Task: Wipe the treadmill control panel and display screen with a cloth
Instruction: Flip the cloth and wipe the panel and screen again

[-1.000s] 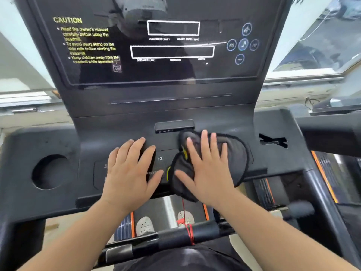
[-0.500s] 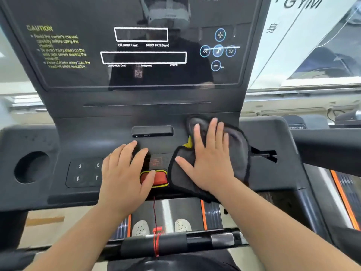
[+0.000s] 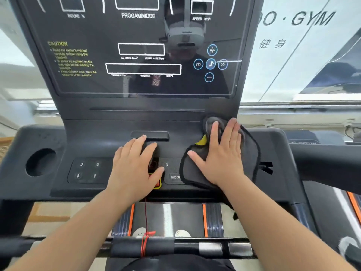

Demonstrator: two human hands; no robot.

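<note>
The right hand (image 3: 220, 155) lies flat, fingers spread, pressing a grey cloth (image 3: 248, 153) onto the control panel (image 3: 109, 141), right of the red stop button (image 3: 156, 183). The left hand (image 3: 134, 165) rests open and empty, partly covering that button. The display screen (image 3: 136, 55) stands above it, untouched.

Bare panel (image 3: 109, 137) lies open left of the left hand (image 3: 134, 169), while the right hand (image 3: 220, 155) and cloth (image 3: 252, 153) crowd against the upright screen (image 3: 136, 83).
</note>
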